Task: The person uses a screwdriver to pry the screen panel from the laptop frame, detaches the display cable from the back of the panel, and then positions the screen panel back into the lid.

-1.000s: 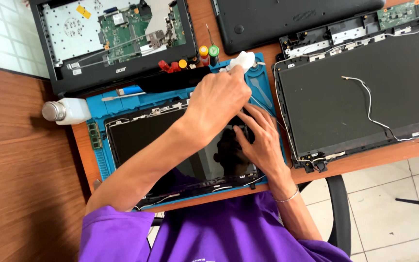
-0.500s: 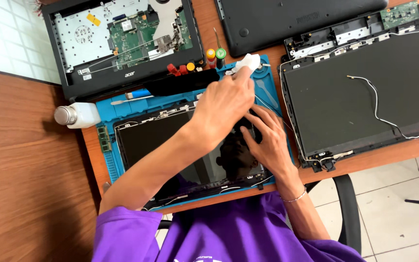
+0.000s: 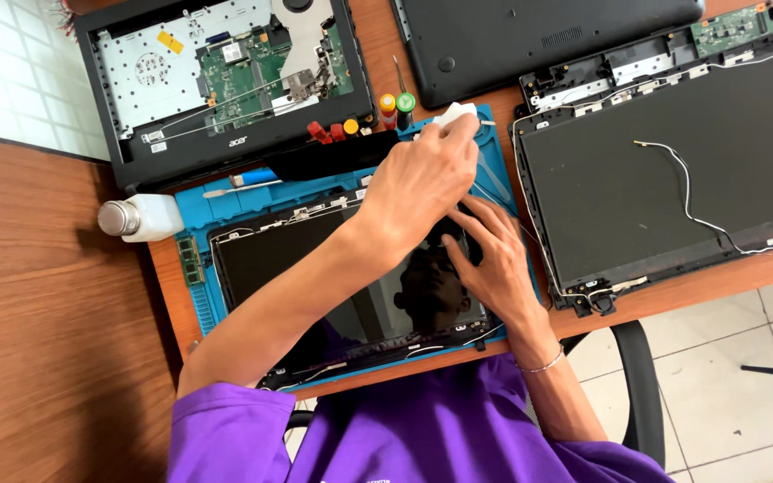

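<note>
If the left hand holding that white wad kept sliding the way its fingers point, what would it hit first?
The left hand, gripping a white wad, points up and to the right in the picture. Going straight on, it would probably meet the black laptop base lying just past the blue mat; height above the table is hard to judge.

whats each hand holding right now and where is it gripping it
The left hand pinches a small white wad, perhaps cloth or tissue, at its near end with the fingertips. The right hand holds nothing; it presses flat on the laptop screen panel.
</note>
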